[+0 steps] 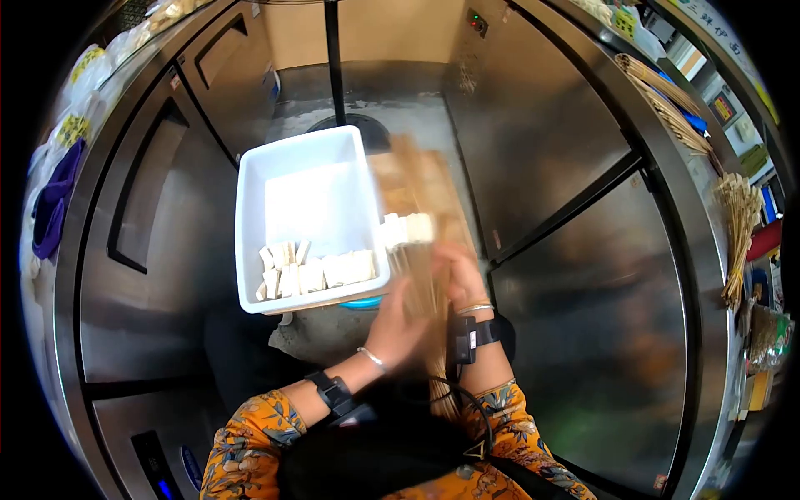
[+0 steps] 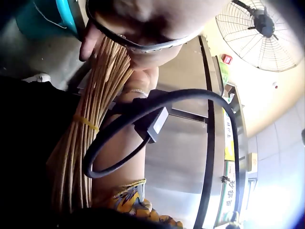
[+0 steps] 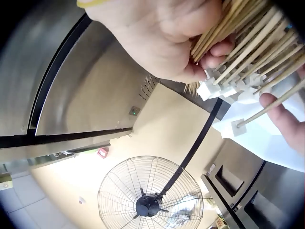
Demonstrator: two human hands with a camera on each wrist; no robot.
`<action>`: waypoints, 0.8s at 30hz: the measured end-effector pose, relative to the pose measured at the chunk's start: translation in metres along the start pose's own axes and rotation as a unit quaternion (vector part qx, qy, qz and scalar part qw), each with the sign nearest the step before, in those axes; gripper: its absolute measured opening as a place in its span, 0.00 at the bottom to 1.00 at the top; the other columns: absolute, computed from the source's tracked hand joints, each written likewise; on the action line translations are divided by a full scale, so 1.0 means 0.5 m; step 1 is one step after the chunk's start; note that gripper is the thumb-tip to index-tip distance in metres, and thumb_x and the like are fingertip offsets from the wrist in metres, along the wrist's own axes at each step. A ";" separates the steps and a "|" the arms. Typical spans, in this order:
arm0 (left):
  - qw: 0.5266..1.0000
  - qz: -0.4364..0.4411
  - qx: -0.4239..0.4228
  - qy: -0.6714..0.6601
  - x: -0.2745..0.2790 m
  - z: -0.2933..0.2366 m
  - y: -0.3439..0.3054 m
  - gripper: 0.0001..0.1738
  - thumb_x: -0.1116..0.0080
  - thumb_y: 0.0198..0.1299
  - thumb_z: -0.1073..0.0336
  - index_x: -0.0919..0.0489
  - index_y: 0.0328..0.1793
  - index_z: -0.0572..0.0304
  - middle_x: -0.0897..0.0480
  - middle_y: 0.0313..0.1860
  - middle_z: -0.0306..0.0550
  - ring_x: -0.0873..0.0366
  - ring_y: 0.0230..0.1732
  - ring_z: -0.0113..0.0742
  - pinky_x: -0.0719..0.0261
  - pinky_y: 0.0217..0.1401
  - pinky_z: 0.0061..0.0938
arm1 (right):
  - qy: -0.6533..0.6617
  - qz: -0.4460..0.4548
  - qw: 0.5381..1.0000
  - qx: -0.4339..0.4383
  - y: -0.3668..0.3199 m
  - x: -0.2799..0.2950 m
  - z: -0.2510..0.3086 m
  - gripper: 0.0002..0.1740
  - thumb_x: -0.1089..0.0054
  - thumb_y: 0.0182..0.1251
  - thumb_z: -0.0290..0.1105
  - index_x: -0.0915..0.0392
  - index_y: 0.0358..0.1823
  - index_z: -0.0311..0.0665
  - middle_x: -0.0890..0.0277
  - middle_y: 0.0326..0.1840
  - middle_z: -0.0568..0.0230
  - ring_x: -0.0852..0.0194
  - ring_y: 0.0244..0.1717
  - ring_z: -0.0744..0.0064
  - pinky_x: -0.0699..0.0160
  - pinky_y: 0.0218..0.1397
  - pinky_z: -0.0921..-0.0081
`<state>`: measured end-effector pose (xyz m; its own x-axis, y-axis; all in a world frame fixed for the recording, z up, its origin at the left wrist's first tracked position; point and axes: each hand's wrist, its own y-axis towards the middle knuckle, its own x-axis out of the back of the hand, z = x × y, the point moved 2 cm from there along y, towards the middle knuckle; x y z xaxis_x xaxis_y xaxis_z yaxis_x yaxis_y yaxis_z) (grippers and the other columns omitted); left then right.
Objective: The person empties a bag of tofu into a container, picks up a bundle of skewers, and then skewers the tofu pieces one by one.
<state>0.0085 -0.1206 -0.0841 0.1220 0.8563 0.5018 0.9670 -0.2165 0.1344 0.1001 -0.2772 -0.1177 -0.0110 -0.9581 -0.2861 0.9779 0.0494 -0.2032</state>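
Thin wooden sticks [image 1: 433,308] [image 2: 90,129] are bunched between the two hands, blurred in the head view. My right hand [image 1: 457,275] [image 3: 162,38] grips part of the bunch, fingers curled round it. White blocks [image 1: 408,229] [image 3: 228,88] sit on several stick ends beside those fingers. My left hand [image 1: 398,329] [image 2: 147,24] holds sticks from the other side; its fingers [image 3: 281,117] lie against a stick with one white block [image 3: 233,128] at its end. The palm is partly hidden. A yellow band [image 2: 86,123] wraps the lower sticks.
A white tub [image 1: 250,200] with several white blocks [image 1: 312,271] stands to the left, beside a wooden board [image 1: 446,192]. Steel cabinets [image 1: 158,225] flank both sides. More stick bundles [image 1: 737,225] lie on the right counter. A black cable [image 2: 162,98] loops near the left wrist.
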 end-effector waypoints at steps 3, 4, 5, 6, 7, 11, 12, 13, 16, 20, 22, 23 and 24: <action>0.989 -0.024 0.096 -0.114 -0.022 0.045 -0.001 0.33 0.37 0.54 0.68 0.44 0.60 0.62 0.30 0.54 0.56 0.32 0.60 0.43 0.30 0.58 0.34 | 0.118 0.034 0.990 -0.068 -0.032 -0.030 0.043 0.05 0.48 0.64 0.31 0.29 0.30 0.42 0.32 0.25 0.75 0.35 0.24 0.82 0.34 0.26 0.82; 0.985 -0.020 0.131 -0.112 -0.022 0.041 -0.004 0.32 0.37 0.55 0.67 0.44 0.60 0.61 0.30 0.54 0.55 0.31 0.59 0.43 0.30 0.57 0.34 | 0.135 0.011 0.987 -0.091 -0.035 -0.038 0.052 0.04 0.47 0.64 0.30 0.29 0.31 0.42 0.32 0.26 0.74 0.35 0.24 0.81 0.34 0.27 0.82; 0.980 -0.015 0.164 -0.112 -0.022 0.037 -0.008 0.31 0.37 0.55 0.66 0.44 0.59 0.60 0.30 0.54 0.54 0.30 0.58 0.43 0.29 0.57 0.33 | 0.151 -0.015 0.982 -0.113 -0.035 -0.043 0.060 0.03 0.47 0.65 0.30 0.29 0.32 0.43 0.32 0.26 0.74 0.34 0.25 0.81 0.33 0.27 0.82; 0.974 -0.007 0.197 -0.111 -0.024 0.034 -0.011 0.30 0.37 0.56 0.66 0.44 0.58 0.59 0.30 0.53 0.53 0.29 0.57 0.43 0.28 0.56 0.33 | 0.168 -0.042 0.976 -0.135 -0.035 -0.044 0.061 0.03 0.46 0.65 0.30 0.29 0.33 0.43 0.31 0.26 0.74 0.34 0.25 0.81 0.33 0.27 0.82; 0.948 -0.003 0.248 -0.200 -0.041 0.051 -0.016 0.30 0.38 0.57 0.65 0.43 0.59 0.59 0.29 0.53 0.51 0.28 0.57 0.41 0.27 0.56 0.33 | 0.168 -0.047 0.976 -0.130 -0.028 -0.038 0.052 0.03 0.46 0.65 0.30 0.29 0.33 0.43 0.31 0.26 0.73 0.34 0.25 0.81 0.33 0.27 0.82; 0.772 0.103 0.335 -0.531 -0.058 0.048 -0.016 0.27 0.41 0.62 0.60 0.38 0.63 0.57 0.26 0.52 0.43 0.25 0.53 0.35 0.24 0.55 0.33 | 0.218 -0.031 0.968 -0.118 -0.009 -0.028 0.018 0.04 0.42 0.64 0.30 0.29 0.35 0.43 0.31 0.26 0.73 0.33 0.25 0.81 0.33 0.26 0.82; 0.712 0.149 0.325 -0.605 -0.049 0.026 -0.010 0.26 0.42 0.63 0.59 0.36 0.64 0.56 0.25 0.52 0.42 0.24 0.52 0.34 0.23 0.54 0.33 | 0.241 -0.015 0.963 -0.116 -0.008 -0.033 0.022 0.05 0.41 0.63 0.30 0.29 0.35 0.43 0.31 0.26 0.73 0.33 0.24 0.81 0.33 0.26 0.82; 0.688 0.157 0.378 -0.599 -0.062 0.041 -0.010 0.24 0.42 0.62 0.60 0.31 0.63 0.55 0.22 0.49 0.38 0.23 0.49 0.31 0.23 0.51 0.30 | 0.225 -0.020 0.968 -0.110 -0.010 -0.036 0.026 0.05 0.41 0.64 0.30 0.29 0.36 0.42 0.30 0.26 0.73 0.33 0.24 0.81 0.33 0.25 0.82; 0.690 0.098 0.346 -0.629 -0.065 0.023 -0.004 0.18 0.41 0.61 0.62 0.26 0.56 0.56 0.21 0.43 0.38 0.23 0.42 0.29 0.23 0.45 0.25 | 0.100 -0.041 0.989 -0.105 -0.017 -0.048 0.041 0.03 0.44 0.64 0.28 0.29 0.34 0.38 0.30 0.22 0.70 0.33 0.21 0.79 0.33 0.25 0.83; 0.690 0.030 0.358 -0.629 -0.071 0.011 -0.004 0.08 0.42 0.60 0.64 0.23 0.42 0.58 0.21 0.33 0.37 0.24 0.32 0.27 0.26 0.37 0.23 | 0.054 -0.055 0.997 -0.029 -0.050 -0.084 0.079 0.04 0.45 0.65 0.27 0.28 0.38 0.35 0.28 0.21 0.67 0.29 0.21 0.78 0.32 0.24 0.82; 0.689 0.034 0.363 -0.626 -0.068 0.005 -0.002 0.09 0.43 0.61 0.62 0.23 0.41 0.59 0.21 0.33 0.38 0.23 0.32 0.28 0.25 0.37 0.22 | 0.095 -0.042 0.994 -0.015 -0.048 -0.079 0.089 0.05 0.45 0.65 0.28 0.27 0.38 0.34 0.28 0.21 0.66 0.30 0.20 0.77 0.32 0.23 0.82; 0.686 0.040 0.372 -0.624 -0.068 0.005 0.000 0.09 0.44 0.62 0.61 0.23 0.41 0.59 0.21 0.33 0.38 0.23 0.33 0.28 0.24 0.37 0.22 | 0.115 -0.038 0.993 -0.006 -0.046 -0.071 0.093 0.05 0.45 0.65 0.28 0.27 0.38 0.33 0.28 0.20 0.66 0.30 0.20 0.77 0.32 0.23 0.82; 0.683 0.048 0.380 -0.622 -0.072 0.004 0.001 0.10 0.44 0.62 0.61 0.23 0.42 0.59 0.20 0.34 0.39 0.23 0.33 0.28 0.24 0.37 0.22 | 0.128 -0.016 0.991 -0.019 -0.038 -0.060 0.082 0.06 0.46 0.65 0.29 0.26 0.38 0.33 0.28 0.20 0.66 0.31 0.19 0.77 0.32 0.23 0.82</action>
<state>0.0050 -0.1503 -0.1038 -0.1681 0.6932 -0.7009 0.7207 -0.3986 -0.5671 0.0904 -0.2611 -0.0669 -0.1002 -0.8570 -0.5055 0.9674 0.0349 -0.2510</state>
